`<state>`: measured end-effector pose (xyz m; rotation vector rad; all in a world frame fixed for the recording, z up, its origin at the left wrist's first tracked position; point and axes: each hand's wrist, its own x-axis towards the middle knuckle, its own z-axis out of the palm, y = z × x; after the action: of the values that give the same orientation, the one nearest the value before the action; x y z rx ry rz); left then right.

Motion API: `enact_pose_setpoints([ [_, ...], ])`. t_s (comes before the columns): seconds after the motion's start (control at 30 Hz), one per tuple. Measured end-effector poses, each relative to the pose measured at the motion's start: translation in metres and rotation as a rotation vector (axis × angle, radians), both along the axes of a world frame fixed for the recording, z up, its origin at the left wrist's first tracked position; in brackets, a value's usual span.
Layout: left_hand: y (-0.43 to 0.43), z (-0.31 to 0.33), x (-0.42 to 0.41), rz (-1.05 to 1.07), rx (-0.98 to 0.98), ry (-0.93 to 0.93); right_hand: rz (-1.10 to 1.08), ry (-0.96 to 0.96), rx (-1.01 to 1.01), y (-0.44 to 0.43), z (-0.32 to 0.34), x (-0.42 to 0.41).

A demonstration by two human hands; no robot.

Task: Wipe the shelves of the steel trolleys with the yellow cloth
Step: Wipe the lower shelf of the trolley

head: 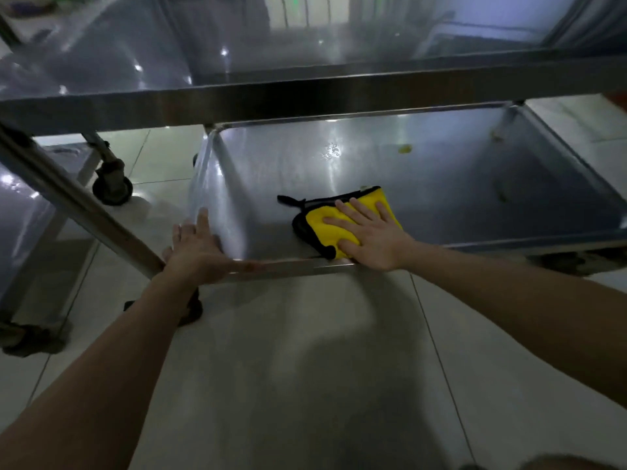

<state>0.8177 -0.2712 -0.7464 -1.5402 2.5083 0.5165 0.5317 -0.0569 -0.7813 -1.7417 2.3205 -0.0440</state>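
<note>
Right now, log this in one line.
right hand flat on yellow cloth | lower trolley shelf | left hand on shelf corner

Pale tiled floor (305,351) with thin dark grout lines; dim light; a soft shadow (339,385) lies across it.

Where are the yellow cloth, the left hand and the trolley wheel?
yellow cloth (325,234): head view, bare yellow face.
left hand (200,250): head view, back of hand.
trolley wheel (113,190): head view, dark tyre.

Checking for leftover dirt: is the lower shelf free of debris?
No, a yellowish scrap lies on the lower shelf beyond the yellow cloth.
</note>
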Motion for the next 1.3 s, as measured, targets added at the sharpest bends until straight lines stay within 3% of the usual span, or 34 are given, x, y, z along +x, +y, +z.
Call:
enact_pose_setpoints([
  [0.2, 0.02, 0.027, -0.041, -0.043, -0.073, -0.064, -0.207, 0.022, 0.039, 0.114, -0.003, -0.11],
  [0.33, 0.094, 0.051, -0.134, -0.308, -0.03, 0.065, -0.224, -0.004, -0.006, 0.115, -0.006, -0.109],
  [0.47, 0.159, 0.049, -0.215, -0.507, -0.013, 0.057, -0.223, -0.022, -0.061, 0.115, -0.009, -0.106],
  [0.6, 0.168, 0.042, -0.25, -0.628, -0.005, 0.011, -0.193, -0.003, -0.077, 0.115, -0.01, -0.104],
  [0.8, 0.155, 0.035, -0.262, -0.592, 0.049, -0.149, -0.137, -0.014, -0.062, 0.146, -0.004, -0.134],
  [1.07, 0.154, 0.032, -0.264, -0.588, 0.056, -0.184, -0.39, -0.016, 0.035, 0.241, 0.001, -0.279],
  [1.3, 0.157, 0.029, -0.269, -0.599, 0.031, -0.189, -0.653, -0.031, 0.046, 0.147, -0.008, -0.322],
])
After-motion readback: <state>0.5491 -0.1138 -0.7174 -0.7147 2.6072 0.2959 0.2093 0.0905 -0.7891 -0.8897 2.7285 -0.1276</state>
